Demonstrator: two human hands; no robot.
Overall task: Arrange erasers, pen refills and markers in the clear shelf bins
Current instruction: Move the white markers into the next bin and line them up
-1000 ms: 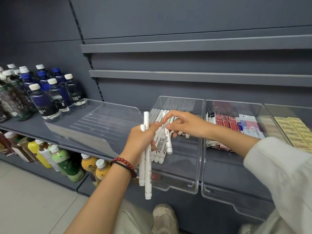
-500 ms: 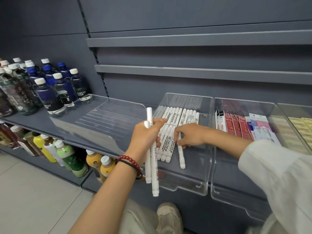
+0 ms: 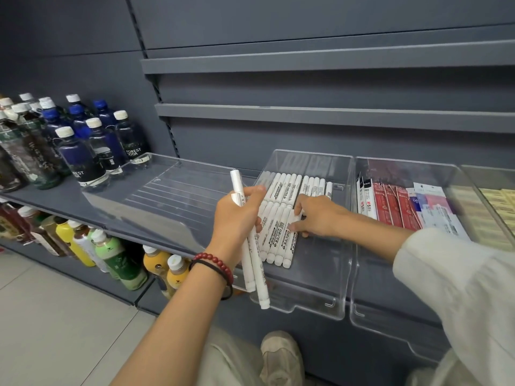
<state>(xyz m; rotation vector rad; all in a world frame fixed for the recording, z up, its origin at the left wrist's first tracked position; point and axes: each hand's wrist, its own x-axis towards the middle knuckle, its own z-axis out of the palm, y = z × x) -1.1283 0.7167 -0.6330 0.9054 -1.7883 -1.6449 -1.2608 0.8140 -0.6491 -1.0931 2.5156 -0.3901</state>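
Observation:
The middle clear bin (image 3: 338,277) holds two rows of white markers (image 3: 281,232) lying side by side. My right hand (image 3: 320,215) lies flat in this bin, its fingers pressing the rightmost marker of the front row against its neighbours. My left hand (image 3: 237,218) hovers at the bin's left edge and grips two more white markers (image 3: 257,271), held nearly upright. To the right, another bin (image 3: 362,313) contains red and white pen refill packs (image 3: 390,207). The far-right bin holds yellowish erasers (image 3: 496,201).
A clear bin (image 3: 156,196) with nothing in it sits left of the markers. Dark soda bottles (image 3: 83,151) stand on the shelf at far left. Yellow and green drink bottles (image 3: 117,254) fill the lower shelf. My shoe (image 3: 281,355) is below the shelf front.
My right hand brought a marker down into the middle bin and slid it back into line with the front row. The left hand kept holding its two markers.

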